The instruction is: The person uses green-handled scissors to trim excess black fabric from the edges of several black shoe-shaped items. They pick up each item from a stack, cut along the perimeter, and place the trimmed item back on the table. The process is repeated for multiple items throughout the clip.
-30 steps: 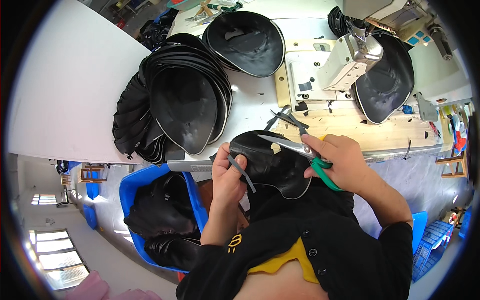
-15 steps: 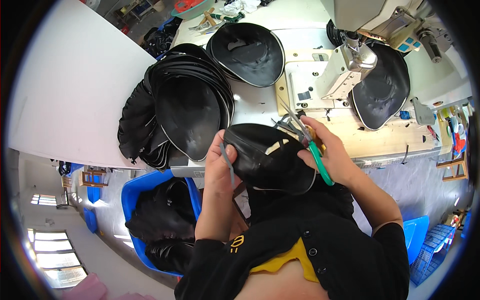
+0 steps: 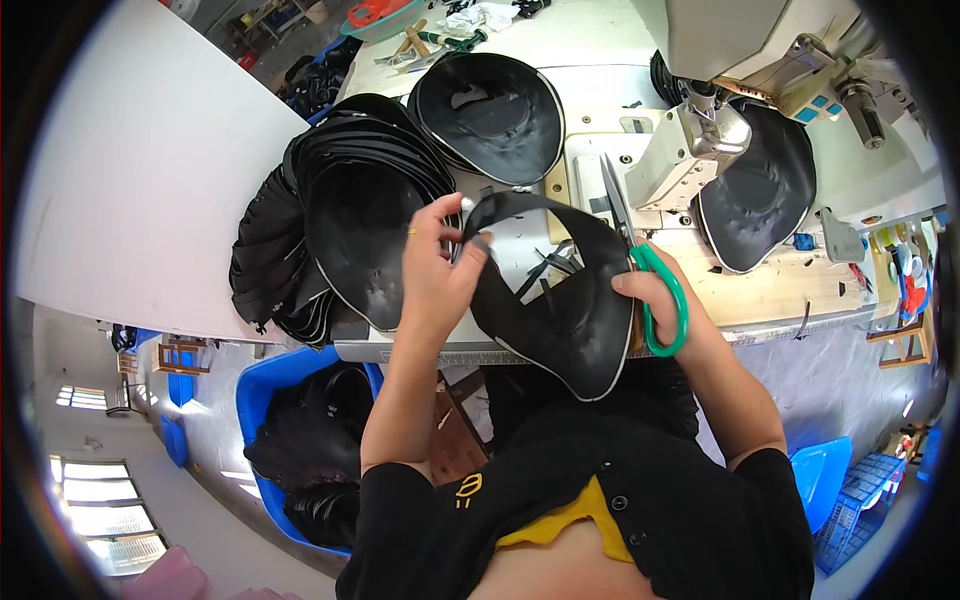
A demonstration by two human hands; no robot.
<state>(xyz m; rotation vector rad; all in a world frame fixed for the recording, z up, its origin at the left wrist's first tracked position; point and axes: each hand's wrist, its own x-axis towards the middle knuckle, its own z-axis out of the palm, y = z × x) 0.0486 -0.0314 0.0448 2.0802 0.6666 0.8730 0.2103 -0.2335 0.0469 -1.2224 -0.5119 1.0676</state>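
Observation:
A black leather shoe upper (image 3: 590, 335) with a pale edge is spread into a ring in front of me, above the table's front edge. My right hand (image 3: 665, 300) grips its right side under the thumb. The same hand holds green-handled scissors (image 3: 660, 310), their blades pointing away from me. At the upper's left edge is my left hand (image 3: 437, 262), slightly blurred, with thumb and fingers apart. Something dark covers or touches the thumb tip; I cannot tell what. Dark scraps (image 3: 553, 262) show through the ring's opening.
Stacked black uppers (image 3: 365, 225) lie on the left, with more uppers (image 3: 490, 110) behind. A sewing machine (image 3: 690, 150) stands at right, another upper (image 3: 760, 190) beside it. Below left, a blue bin (image 3: 258, 380) holds black pieces. Tools (image 3: 430, 45) lie at the far edge.
The upper has turned from a folded shape into an open ring. My left hand has moved up and away from me; the grey strip under its thumb no longer shows there. The scissors now point straighter ahead.

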